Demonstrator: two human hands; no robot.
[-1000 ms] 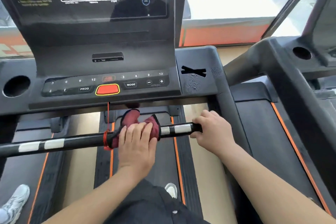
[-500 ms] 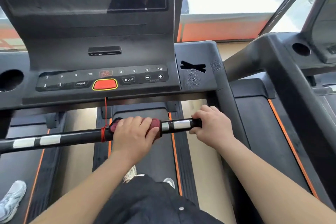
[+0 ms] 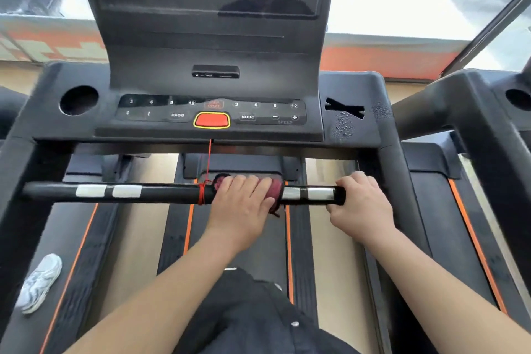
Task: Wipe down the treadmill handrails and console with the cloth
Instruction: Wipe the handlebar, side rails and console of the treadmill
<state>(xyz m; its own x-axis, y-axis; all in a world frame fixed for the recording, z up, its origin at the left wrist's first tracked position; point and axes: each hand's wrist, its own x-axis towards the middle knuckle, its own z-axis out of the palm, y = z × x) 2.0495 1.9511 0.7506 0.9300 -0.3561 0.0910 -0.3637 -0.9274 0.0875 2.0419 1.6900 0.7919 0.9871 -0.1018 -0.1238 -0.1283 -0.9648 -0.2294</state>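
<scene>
Treadmill console shows no sign of wiping, so I judge it yet to do. I'm only mid-bar on the front handrail. The red cloth is wrapped on the bar, my left hand clamped round it. My right hand grips the bar's right end.

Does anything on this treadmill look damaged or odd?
Yes. The console's right tray has a dark, jagged X-shaped opening, with a blistered patch of plastic just below it. A red cord is also wound round the front handrail.
</scene>
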